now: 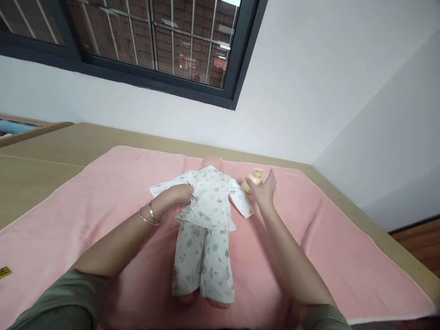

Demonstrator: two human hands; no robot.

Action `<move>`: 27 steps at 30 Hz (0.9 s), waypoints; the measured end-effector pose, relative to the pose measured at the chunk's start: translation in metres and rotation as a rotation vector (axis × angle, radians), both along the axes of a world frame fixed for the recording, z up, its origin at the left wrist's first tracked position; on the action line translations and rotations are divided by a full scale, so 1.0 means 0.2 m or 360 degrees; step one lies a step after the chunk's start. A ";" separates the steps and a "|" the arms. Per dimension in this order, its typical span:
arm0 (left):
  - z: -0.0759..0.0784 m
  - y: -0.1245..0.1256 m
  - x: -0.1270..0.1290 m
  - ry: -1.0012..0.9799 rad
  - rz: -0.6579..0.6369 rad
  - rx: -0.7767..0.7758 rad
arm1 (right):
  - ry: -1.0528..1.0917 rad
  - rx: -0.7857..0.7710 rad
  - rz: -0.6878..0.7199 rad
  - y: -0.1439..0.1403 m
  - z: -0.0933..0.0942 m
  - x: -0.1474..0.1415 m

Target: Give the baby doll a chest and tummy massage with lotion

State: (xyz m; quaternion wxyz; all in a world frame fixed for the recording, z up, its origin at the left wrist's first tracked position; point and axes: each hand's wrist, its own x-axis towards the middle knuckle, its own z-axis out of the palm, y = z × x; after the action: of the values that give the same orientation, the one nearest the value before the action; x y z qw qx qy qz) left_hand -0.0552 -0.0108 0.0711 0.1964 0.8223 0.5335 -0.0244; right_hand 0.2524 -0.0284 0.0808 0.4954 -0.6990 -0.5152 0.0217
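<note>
Bottle (253, 179) touches right hand (265, 190), just beyond its fingers.

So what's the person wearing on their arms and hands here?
Both arms have grey-green sleeves pushed up near the elbows, leaving the forearms bare. The left wrist carries two thin metal bangles. The right hand shows no jewellery and no gloves.

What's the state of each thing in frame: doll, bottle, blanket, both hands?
doll: lying face down on the blanket, dressed in printed top and trousers
pump bottle: upright, beside the doll's sleeve
pink blanket: spread flat over the table
left hand: tucked under the doll's top at its side, fingers hidden
right hand: open, at the pump bottle; grip unclear
</note>
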 end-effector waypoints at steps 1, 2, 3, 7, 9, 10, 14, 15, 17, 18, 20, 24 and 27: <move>0.00 0.00 0.00 0.0034 -0.0012 -0.0012 | 0.0050 -0.0099 0.0124 0.03 -0.01 0.02; 0.01 0.00 0.00 0.0079 -0.0029 -0.0028 | 0.0081 -0.0172 0.0238 0.06 -0.02 0.03; 0.01 0.00 0.00 0.0125 -0.0043 -0.0042 | 0.0090 -0.0206 0.0312 0.08 -0.03 0.05; 0.05 -0.02 0.01 0.0210 -0.0053 -0.0038 | 0.0050 -0.0146 0.0309 0.17 -0.05 0.07; 0.06 -0.03 0.02 0.0234 -0.0045 -0.0020 | 0.0061 -0.0097 0.0302 0.21 -0.02 0.07; 0.07 -0.04 0.02 0.0244 -0.0038 -0.0012 | 0.0076 -0.0081 0.0294 0.23 0.00 0.07; 0.06 -0.05 0.04 0.0293 0.0012 0.0009 | 0.0120 -0.0063 0.0276 0.32 0.04 0.06; 0.06 -0.06 0.04 0.0304 0.0028 0.0016 | 0.0117 -0.0076 0.0298 0.34 0.04 0.05; 0.06 -0.06 0.05 0.0320 0.0055 0.0030 | 0.0119 -0.0101 0.0359 0.37 0.01 0.04; 0.07 -0.07 0.05 0.0324 0.0065 0.0031 | 0.0127 -0.0108 0.0390 0.38 0.00 0.04; 0.08 -0.08 0.06 0.0320 0.0070 0.0034 | 0.0148 -0.0106 0.0440 0.40 -0.04 0.03; 0.09 -0.11 0.07 0.0295 0.0067 0.0062 | 0.0158 -0.0111 0.0481 0.42 -0.09 0.03; 0.09 -0.13 0.08 0.0303 0.0098 0.0084 | 0.0140 -0.0126 0.0515 0.42 -0.08 0.03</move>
State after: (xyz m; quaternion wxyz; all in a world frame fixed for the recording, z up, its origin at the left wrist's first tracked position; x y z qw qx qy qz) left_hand -0.0385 -0.0366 0.0898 0.1238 0.8043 0.5754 -0.0823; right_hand 0.2590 0.0550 0.0644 0.4797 -0.6242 -0.5977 0.1519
